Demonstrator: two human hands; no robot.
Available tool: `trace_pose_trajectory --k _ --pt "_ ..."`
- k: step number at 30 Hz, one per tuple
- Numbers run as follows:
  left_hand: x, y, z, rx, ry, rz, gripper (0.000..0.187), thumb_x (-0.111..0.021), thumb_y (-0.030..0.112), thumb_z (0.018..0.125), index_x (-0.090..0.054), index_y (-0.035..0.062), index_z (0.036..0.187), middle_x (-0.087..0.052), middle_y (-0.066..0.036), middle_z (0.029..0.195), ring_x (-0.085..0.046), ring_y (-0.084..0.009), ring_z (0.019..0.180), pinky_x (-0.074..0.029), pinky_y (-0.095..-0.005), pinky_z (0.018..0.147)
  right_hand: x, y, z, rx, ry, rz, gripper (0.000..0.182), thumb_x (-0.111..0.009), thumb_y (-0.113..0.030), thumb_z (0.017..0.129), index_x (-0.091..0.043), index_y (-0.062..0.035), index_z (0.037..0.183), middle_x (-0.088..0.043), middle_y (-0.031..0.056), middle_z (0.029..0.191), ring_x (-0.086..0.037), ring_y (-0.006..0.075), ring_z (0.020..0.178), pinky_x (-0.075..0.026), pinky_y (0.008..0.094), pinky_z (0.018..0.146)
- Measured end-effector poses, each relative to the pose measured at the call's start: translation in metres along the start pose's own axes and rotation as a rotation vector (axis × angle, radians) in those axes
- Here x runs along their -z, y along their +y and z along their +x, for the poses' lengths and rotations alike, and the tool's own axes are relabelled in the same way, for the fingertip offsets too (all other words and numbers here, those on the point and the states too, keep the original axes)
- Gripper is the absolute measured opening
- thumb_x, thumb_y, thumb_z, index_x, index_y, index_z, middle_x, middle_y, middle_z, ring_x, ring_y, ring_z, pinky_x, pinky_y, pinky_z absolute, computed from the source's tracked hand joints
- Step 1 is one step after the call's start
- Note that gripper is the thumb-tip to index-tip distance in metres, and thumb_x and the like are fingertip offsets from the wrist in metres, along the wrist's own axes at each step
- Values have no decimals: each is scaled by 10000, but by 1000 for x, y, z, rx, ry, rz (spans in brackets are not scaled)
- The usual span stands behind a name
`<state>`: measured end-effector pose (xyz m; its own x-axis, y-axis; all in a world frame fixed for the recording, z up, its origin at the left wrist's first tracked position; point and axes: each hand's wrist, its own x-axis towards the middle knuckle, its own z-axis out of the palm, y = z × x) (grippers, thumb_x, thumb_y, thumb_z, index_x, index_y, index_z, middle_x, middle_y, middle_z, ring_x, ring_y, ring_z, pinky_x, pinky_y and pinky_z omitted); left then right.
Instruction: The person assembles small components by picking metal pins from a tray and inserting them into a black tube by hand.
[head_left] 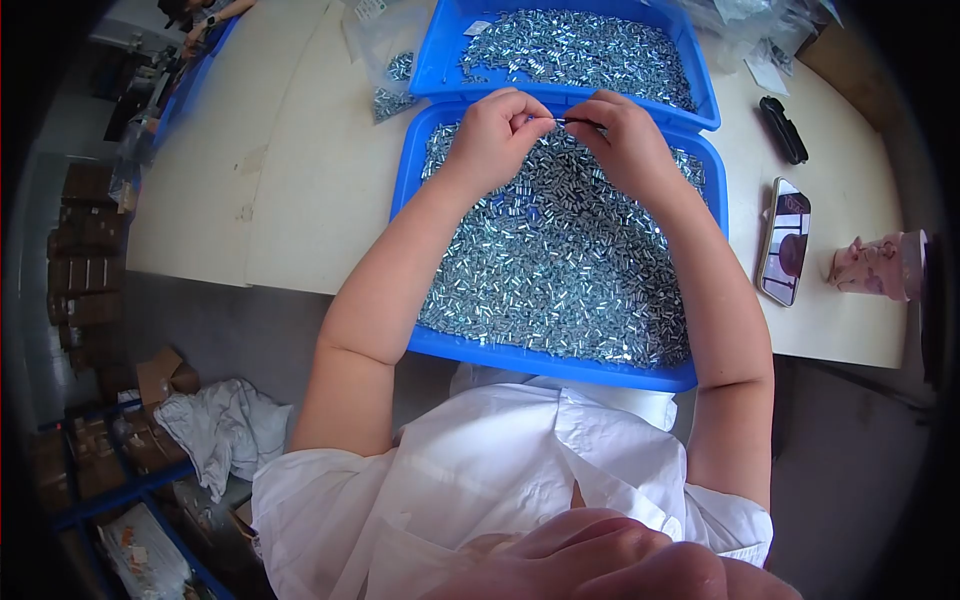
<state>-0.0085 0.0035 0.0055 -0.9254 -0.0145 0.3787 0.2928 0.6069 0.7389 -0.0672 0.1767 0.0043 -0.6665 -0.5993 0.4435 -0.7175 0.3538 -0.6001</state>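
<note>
Both my hands meet above the far side of the near blue bin [715, 185], which is full of small silvery metal cylinders [560, 270]. My left hand [497, 137] is closed in a pinch, with a small shiny metal cylinder at its thumb and fingertip. A thin black rod [584, 121] is pinched in my right hand [628, 145], its tip pointing left at the metal piece. The two sets of fingertips are only a short gap apart. Behind them stands a second blue bin [432, 60] with more of the cylinders.
Left of the bins lies a clear plastic bag [385, 40] with metal pieces inside. On the right of the table [300, 170] are a black case [782, 130], a phone [785, 240] and a pink cup [872, 267]. Another person's arm [222, 14] shows at the far left.
</note>
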Motion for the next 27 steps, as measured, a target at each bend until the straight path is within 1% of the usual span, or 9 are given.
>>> trace_pose_trajectory --k 7,8,10,11,15,20,23,24,27 --pt "-6 -7 0 20 19 32 190 -596 194 825 -617 12 776 -528 -16 657 -457 -65 588 -358 -228 517 6 -6 2 -58 82 -52 138 -692 -54 649 -630 -51 772 -572 92 735 -583 253 681 -472 341 615" --pt "-2 -2 -1 230 -62 -66 158 -608 179 822 -623 26 791 -513 23 634 -439 -38 589 -345 -208 515 4 -5 3 -23 176 -13 139 -684 -71 701 -607 -42 814 -587 78 740 -584 185 667 -459 290 582" --pt "-6 -7 -1 325 -29 -337 124 -620 166 817 -627 42 818 -506 59 644 -414 -16 590 -327 -188 512 5 -9 5 -220 199 362 131 -651 -100 778 -582 -31 866 -593 38 753 -552 99 664 -426 223 575" --pt "-7 -10 0 347 -23 -437 116 -627 157 815 -626 46 847 -500 74 655 -396 -13 579 -316 -180 510 -1 2 5 -177 204 637 127 -611 -115 831 -568 -21 905 -582 4 764 -511 49 680 -395 181 597" --pt "-6 -9 0 353 22 -547 135 -626 174 820 -617 49 871 -494 66 656 -404 -11 554 -314 -169 470 -3 3 5 -219 162 763 148 -596 -113 844 -566 -4 940 -597 13 817 -540 63 752 -399 177 650" --pt "3 -7 2 496 -102 -800 133 -608 181 836 -608 53 874 -432 75 597 -339 -5 499 -275 -170 437 1 3 5 -255 128 852 159 -593 -105 844 -565 4 956 -599 23 830 -551 76 774 -413 183 679" --pt "0 -5 1 408 -40 -614 143 -626 177 823 -629 39 863 -440 78 600 -350 -6 506 -267 -173 439 2 6 5 -233 123 800 167 -606 -109 835 -574 1 957 -603 15 804 -550 74 725 -412 186 624" --pt "0 -5 1 362 -13 -560 120 -667 135 784 -646 34 845 -435 87 592 -367 -1 518 -274 -169 448 1 4 6 -274 151 739 180 -620 -179 834 -597 -6 878 -596 12 718 -526 67 631 -385 189 540" --pt "1 0 -1 295 54 -504 117 -716 71 716 -666 37 817 -410 100 576 -357 -1 522 -279 -171 463 4 6 5 -377 90 509 380 -574 -366 851 -593 -11 717 -545 16 583 -470 55 536 -354 195 491"
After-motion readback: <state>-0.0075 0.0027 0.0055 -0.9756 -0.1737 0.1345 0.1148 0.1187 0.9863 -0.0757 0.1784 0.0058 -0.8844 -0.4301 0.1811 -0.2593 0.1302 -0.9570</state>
